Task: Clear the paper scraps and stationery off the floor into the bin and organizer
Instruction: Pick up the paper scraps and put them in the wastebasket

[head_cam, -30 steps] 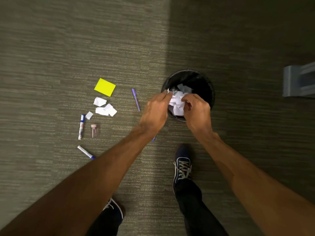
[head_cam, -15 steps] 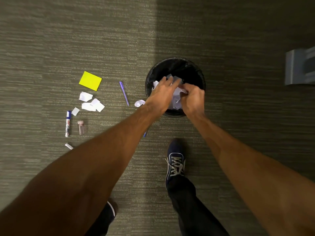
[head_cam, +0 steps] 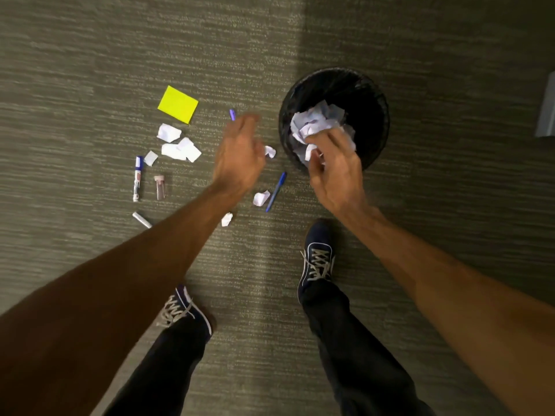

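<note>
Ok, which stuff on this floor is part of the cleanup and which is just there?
Part of the job:
bin, holding crumpled paper
paper scraps
small scraps
yellow sticky pad
white marker
blue pen
purple pen, mostly hidden
small tube
silver stick

Just there:
grey object at right edge
shoes

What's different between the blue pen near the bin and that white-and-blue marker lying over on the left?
The blue pen is slim and one solid colour; the white-and-blue marker is thicker, with a white barrel, a blue end and a red patch on its label. The pen lies slanted, close to the black bin and a paper scrap; the marker lies nearly straight up the picture, beside a small pinkish tube. Both rest flat on the carpet, not yet picked up.
</note>
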A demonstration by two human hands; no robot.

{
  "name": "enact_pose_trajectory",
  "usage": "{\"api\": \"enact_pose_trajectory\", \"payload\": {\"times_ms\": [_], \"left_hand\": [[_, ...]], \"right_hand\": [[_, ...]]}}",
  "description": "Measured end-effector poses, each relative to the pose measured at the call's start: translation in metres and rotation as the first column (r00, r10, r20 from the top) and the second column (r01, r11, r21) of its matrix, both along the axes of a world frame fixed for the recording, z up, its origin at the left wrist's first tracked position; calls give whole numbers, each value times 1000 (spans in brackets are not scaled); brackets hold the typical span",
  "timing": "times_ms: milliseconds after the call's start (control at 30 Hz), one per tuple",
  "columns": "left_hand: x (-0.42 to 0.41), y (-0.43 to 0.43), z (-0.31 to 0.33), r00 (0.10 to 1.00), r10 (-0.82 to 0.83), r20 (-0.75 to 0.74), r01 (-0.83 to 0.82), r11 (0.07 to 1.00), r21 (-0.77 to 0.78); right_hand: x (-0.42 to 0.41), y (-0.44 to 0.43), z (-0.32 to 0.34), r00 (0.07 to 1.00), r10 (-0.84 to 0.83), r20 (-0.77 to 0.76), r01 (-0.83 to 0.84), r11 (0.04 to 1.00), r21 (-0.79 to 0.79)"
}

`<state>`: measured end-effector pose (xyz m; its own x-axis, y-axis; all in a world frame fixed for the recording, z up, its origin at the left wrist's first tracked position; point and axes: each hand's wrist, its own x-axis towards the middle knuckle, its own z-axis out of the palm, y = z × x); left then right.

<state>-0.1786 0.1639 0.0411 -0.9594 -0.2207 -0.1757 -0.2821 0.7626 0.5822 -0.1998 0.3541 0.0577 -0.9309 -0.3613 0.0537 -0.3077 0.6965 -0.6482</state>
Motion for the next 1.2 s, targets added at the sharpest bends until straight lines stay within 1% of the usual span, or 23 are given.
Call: {"api": "enact_pose_trajectory", "payload": {"times_ms": [67,133,233,333,400,500,600,700,767,867,933,1100,1200], "left_hand": [[33,-28,-16,993,83,87,-82,997,-13],[70,-48,-38,977,95,189,-92,995,-27],[121,-63,-77,906,82,415,-69,997,-45],[159,-63,-122,821,41,569,-13,999,-53],[175,-59,-152,790,12,613,24,998,-50],[189,-52,-190,784,-11,621,75,994,-77],[191,-46,-213,777,-11,630,121,984,-132],[194,-47,-235,818,-4,575,146,969,-200],[195,-49,-243,848,-2,529,134,968,-213],[194,-53,-248,875,-16,485,121,975,-186],[190,-57,-245,885,-33,464,119,980,-157],[166,-65,-223,931,-46,363,102,985,-137],[141,-67,-212,947,-72,312,122,982,-143]], "right_hand": [[23,-15,-7,995,87,42,-87,996,-19],[44,-30,-21,974,189,128,-189,982,-11],[70,-47,-58,899,303,317,-347,934,88],[88,-61,-109,828,340,446,-460,867,193],[96,-69,-146,813,331,479,-497,823,276],[101,-80,-195,816,351,459,-544,734,407],[100,-86,-226,810,424,406,-584,648,489],[97,-91,-245,794,499,346,-599,547,585],[93,-95,-250,784,514,348,-607,519,601],[85,-100,-253,753,527,395,-646,474,598],[80,-101,-250,755,525,393,-647,498,578],[62,-104,-238,846,412,339,-533,675,510],[46,-105,-237,864,386,323,-502,698,510]]}}
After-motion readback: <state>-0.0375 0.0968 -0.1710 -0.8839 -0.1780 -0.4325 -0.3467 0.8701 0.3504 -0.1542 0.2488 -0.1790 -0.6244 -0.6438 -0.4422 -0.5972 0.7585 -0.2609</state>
